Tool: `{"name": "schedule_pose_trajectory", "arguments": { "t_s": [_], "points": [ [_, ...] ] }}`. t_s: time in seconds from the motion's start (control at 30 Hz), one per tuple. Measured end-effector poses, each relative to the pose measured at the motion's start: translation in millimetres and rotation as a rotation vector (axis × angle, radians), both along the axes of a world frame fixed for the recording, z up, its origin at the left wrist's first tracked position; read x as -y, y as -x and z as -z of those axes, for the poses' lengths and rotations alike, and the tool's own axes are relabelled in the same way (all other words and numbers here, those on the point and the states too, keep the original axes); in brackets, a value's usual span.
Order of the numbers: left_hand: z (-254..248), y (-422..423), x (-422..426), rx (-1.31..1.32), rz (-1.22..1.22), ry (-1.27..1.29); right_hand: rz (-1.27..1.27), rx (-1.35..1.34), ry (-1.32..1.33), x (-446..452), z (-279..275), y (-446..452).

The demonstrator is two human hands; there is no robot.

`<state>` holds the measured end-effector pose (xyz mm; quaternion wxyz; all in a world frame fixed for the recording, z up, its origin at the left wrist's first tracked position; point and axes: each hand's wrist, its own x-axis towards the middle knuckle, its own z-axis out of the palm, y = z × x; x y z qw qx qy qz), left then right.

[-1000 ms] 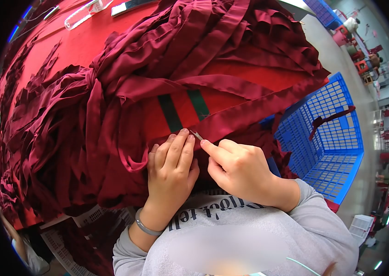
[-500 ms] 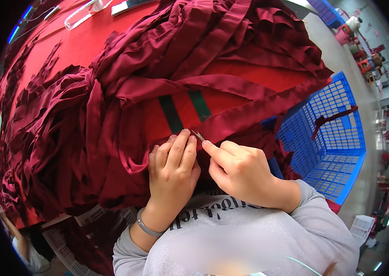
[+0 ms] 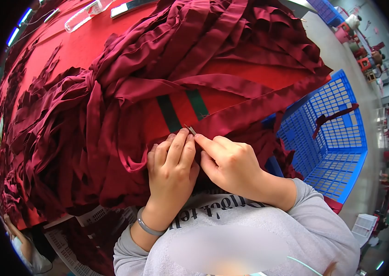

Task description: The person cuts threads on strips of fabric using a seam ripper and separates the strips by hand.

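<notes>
A long maroon fabric strip (image 3: 236,115) runs across the red tabletop toward my hands. My left hand (image 3: 171,158) grips the strip's near end; its fingers lie close together on top and the thumb is hidden. Close beside it, my right hand (image 3: 229,161) is closed around small thread snips (image 3: 191,130). Only their thin metal tips show, right by my left fingertips at the strip. Two dark green bands (image 3: 169,113) lie on the red surface just beyond my fingers.
Big heaps of maroon strips (image 3: 61,133) cover the table (image 3: 77,46) to the left and back. A blue plastic basket (image 3: 337,138) with a maroon scrap hangs at the right. A clear bottle (image 3: 78,20) lies at the back. Another person's arm (image 3: 14,229) shows at the lower left.
My right hand has moved slightly left, bringing the snips against my left fingertips. The snips' blades, apart before, look closer together now. My left hand has stayed almost still.
</notes>
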<state>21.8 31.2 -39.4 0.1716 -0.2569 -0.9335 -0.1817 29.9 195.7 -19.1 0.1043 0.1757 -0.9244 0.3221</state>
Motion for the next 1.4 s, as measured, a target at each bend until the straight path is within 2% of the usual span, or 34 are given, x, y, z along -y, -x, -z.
{"name": "schedule_pose_trajectory", "arguments": {
  "t_s": [0.17,0.23,0.43,0.63,0.73,0.93,0.97,1.03,1.13,1.23,1.4],
  "points": [
    [-2,-2,0,0.068,0.0,0.002,0.1,-0.096,0.173,-6,15,14],
    [0,0,1,0.047,0.008,-0.035,0.062,0.057,0.148,-9,1,6],
    [-2,-1,1,0.045,0.018,-0.061,0.004,0.047,-0.106,-17,-23,-11],
    [-2,-1,2,0.054,0.023,-0.044,-0.018,0.018,-0.136,-14,-19,-7],
    [-4,0,2,0.047,0.03,-0.044,-0.055,0.086,-0.109,-13,-13,-3],
    [-4,-1,1,0.053,0.017,-0.036,0.014,-0.064,0.227,-11,9,2],
    [-5,-1,1,0.058,0.018,-0.031,0.063,0.033,0.302,-15,3,0],
    [-1,-2,-1,0.062,-0.006,-0.027,0.067,0.091,0.27,-22,-7,0],
    [0,-3,-1,0.058,-0.007,-0.009,0.01,0.152,0.023,-26,-21,-8],
    [0,-2,0,0.057,0.002,-0.007,-0.009,0.091,-0.098,-23,-20,-9],
    [-3,-2,1,0.063,0.018,-0.026,-0.018,0.081,-0.152,-18,-20,-7]
  ]
}}
